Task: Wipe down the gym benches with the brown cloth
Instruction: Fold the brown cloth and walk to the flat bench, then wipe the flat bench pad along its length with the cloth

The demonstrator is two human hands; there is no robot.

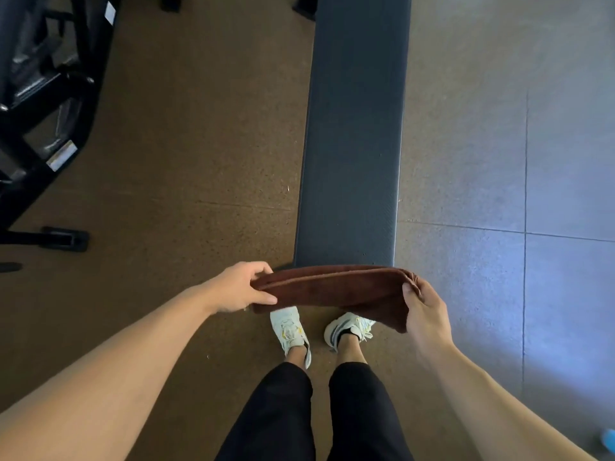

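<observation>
A: Where is the folded brown terry cloth [332, 289] right now?

B: Lower middle of the frame, held in the air between both hands, just in front of the near end of the long dark padded gym bench surface [352, 144] that runs up the centre. Whether it touches that end I can't tell. The person's white trainers [291, 329] show below it.

A: And the fingers?

B: The left hand [238, 287] pinches the cloth's left end, thumb underneath and fingers curled over the top. The right hand [424, 314] grips the right end, where the fabric bunches against the thumb.

A: How will it handle?

B: Light and soft, I'd judge. It sags a little between the hands and a loose corner droops at lower right, so it has no stiffness of its own. It shouldn't slip; the nap looks grippy.

A: Where should one take hold?

B: The ends suit spreading it. For wiping, probably a flat palm on the middle, keeping the folds together.
</observation>
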